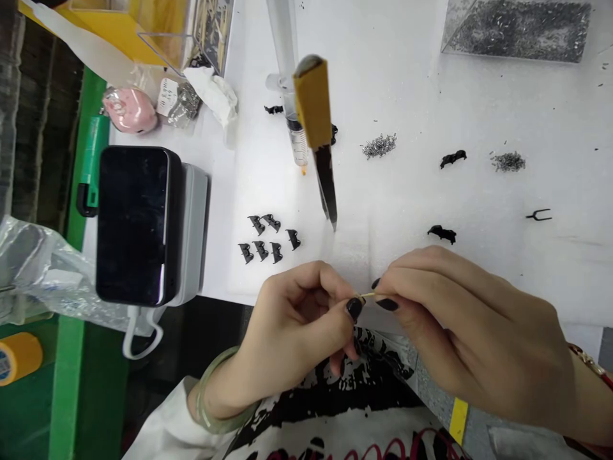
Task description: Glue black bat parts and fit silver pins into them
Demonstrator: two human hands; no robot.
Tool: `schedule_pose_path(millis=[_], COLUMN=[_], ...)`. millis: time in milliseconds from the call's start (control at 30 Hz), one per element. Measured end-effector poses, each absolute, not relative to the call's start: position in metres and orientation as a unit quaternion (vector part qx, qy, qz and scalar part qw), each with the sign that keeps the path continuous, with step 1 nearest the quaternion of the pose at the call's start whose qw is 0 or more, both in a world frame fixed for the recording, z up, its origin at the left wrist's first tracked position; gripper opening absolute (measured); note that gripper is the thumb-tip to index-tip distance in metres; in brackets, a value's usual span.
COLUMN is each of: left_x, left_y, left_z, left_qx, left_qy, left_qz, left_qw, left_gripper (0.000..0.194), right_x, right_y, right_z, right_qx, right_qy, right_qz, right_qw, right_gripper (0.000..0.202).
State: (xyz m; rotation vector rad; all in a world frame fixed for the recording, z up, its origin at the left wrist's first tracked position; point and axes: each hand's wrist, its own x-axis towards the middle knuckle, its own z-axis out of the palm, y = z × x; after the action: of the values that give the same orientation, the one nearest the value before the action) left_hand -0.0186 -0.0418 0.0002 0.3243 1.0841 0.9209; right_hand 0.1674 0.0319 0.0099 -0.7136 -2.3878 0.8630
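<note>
My left hand point(306, 332) is closed in a pinch; whatever lies between its thumb and forefinger is too small and covered to make out. From the right, my right hand point(469, 326) grips a thin wooden toothpick point(366, 294) between thumb and fingertips. The toothpick's far end reaches the pinch of my left hand. Beyond my left hand, several small black plastic parts point(261, 250) lie grouped on the white surface. Two more such pieces, a black part point(441, 234) and another black part point(453, 158), lie beyond my right hand.
Yellow-handled tweezers point(313, 115) point down at the middle, beside a syringe point(294, 128). Two piles of tiny metal pieces, a left pile point(379, 146) and a right pile point(508, 161), lie farther back. A clear box point(522, 32) holds more. A black-screened device point(136, 223) stands left.
</note>
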Motion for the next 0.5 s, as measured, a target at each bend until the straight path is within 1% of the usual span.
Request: schedule_pose_path(millis=[400, 500], left_x=[-0.0199, -0.0201], left_y=[-0.0428, -0.0429], left_z=[-0.0001, 0.0011], left_qx=[0.155, 0.153], left_qy=[0.486, 0.486], left_qz=[0.423, 0.423], left_qw=[0.749, 0.749], left_gripper=[0.010, 0.010], right_x=[0.1659, 0.1667], right_y=[0.0339, 0.0337], right_z=[0.0104, 0.0107], right_qx=[-0.253, -0.261], right_qy=[-0.884, -0.876], right_qz=[0.307, 0.322], right_qw=[0.245, 0.248], right_gripper=[0.017, 0.016])
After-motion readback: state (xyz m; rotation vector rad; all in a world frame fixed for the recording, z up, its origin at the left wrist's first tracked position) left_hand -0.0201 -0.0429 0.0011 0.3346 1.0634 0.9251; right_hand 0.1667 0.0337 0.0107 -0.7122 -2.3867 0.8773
